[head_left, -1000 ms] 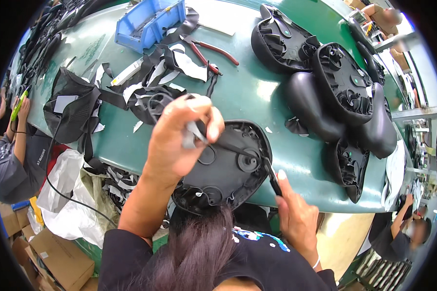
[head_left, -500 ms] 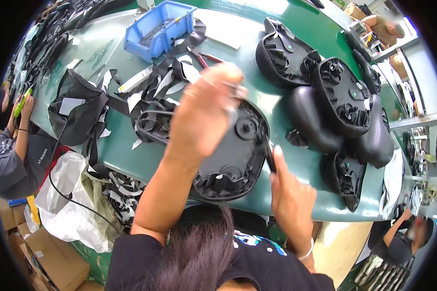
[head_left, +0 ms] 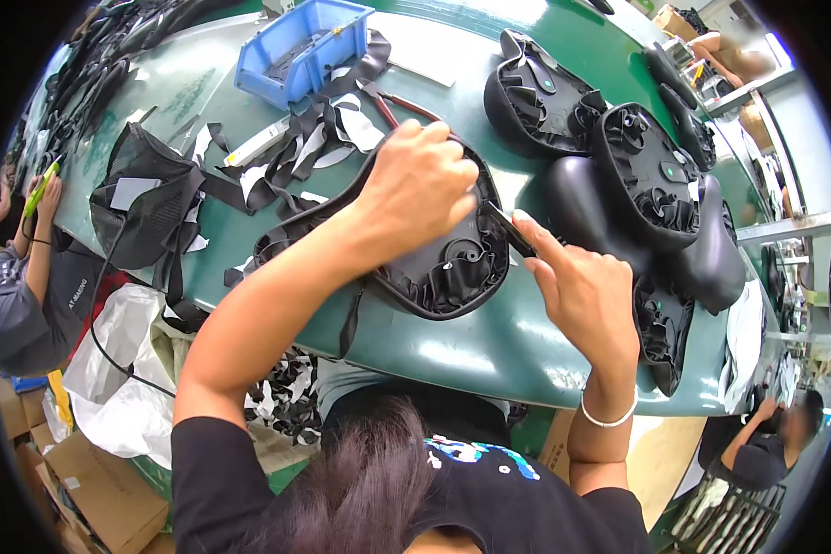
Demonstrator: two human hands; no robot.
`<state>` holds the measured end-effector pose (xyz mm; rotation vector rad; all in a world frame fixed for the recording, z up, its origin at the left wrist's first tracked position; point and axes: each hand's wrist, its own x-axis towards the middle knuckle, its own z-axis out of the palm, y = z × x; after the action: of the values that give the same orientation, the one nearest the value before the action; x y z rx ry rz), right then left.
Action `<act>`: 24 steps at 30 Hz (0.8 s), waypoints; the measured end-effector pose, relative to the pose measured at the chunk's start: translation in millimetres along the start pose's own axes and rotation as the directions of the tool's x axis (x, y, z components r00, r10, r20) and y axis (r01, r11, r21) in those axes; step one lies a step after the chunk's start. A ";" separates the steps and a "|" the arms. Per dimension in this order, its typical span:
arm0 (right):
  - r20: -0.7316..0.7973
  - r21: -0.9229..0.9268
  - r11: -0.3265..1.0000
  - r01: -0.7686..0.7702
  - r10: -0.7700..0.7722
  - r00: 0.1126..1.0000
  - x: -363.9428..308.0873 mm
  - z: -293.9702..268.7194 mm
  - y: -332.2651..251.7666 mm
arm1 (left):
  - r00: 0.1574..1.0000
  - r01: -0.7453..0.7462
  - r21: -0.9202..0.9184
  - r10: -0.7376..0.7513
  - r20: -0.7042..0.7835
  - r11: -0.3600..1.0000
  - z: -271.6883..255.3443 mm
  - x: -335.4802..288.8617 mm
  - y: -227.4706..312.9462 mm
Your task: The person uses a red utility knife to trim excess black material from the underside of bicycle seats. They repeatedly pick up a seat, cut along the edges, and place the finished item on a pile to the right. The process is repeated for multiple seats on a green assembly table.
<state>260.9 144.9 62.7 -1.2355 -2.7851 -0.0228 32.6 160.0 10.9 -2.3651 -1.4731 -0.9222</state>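
An upside-down black seat [head_left: 406,277] lies on the green table before me, its gathered cover edge folded inside the rim. Over its far part is my left hand [head_left: 422,180], fingers curled into a fist; what they hold is hidden, though a small pale bit shows beside them. At the seat's right rim, my right hand [head_left: 582,291] grips a narrow black strip [head_left: 512,231] between thumb and fingers, index finger stretched along it. Another thin black strip [head_left: 351,323] hangs off the seat's near side. Red-handled pliers [head_left: 388,111] lie just beyond the seat.
Several black seats [head_left: 651,175] are heaped at the right. Behind stands a blue bin [head_left: 295,55]; black and white offcuts [head_left: 309,138] and a black mesh bag [head_left: 143,189] lie left. A co-worker [head_left: 42,286] holds a green tool at far left. A white sack [head_left: 125,351] sits below.
The seat has turned and shifted away from me. My right hand has moved up along its rim with the strip. My left fist has moved slightly right and away.
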 end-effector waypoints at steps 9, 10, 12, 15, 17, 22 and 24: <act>0.159 -0.136 0.987 0.082 -0.060 0.985 1.9 -26.8 14.4 | 0.546 0.732 -0.655 -0.736 0.401 0.186 -28.4 -1.3 -16.6; 0.186 -0.026 0.991 0.134 -0.127 0.974 11.4 -31.5 32.6 | 0.590 0.769 -0.528 -0.719 0.368 0.361 -38.9 -9.8 -2.2; 0.219 0.118 0.968 0.223 -0.244 0.945 20.2 -32.4 54.9 | 0.642 0.755 -0.521 -0.612 0.462 0.398 -56.3 -31.2 13.3; 0.318 0.091 0.938 0.333 -0.344 0.883 30.2 -37.1 29.1 | 0.757 0.574 -0.817 -0.419 0.502 0.059 -62.8 -48.1 30.8; 0.261 -0.006 0.946 0.324 -0.312 0.914 17.8 -35.2 15.4 | 0.824 0.367 -0.928 -0.439 0.357 -0.066 -56.6 -48.2 24.3; 0.237 -0.143 0.983 0.115 -0.079 0.968 -59.7 -36.9 -18.5 | 0.862 -0.250 -0.795 -0.501 0.077 -0.553 -96.2 -45.5 -25.4; 0.231 -0.115 0.993 0.034 -0.007 0.973 -64.1 -35.6 -25.7 | 0.938 0.062 -0.924 -0.296 0.183 -0.377 -100.5 -37.5 -28.7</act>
<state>287.5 78.5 92.8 -1.3135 -3.0350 -0.0496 -43.8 98.3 62.8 -2.3857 -0.8093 -3.6723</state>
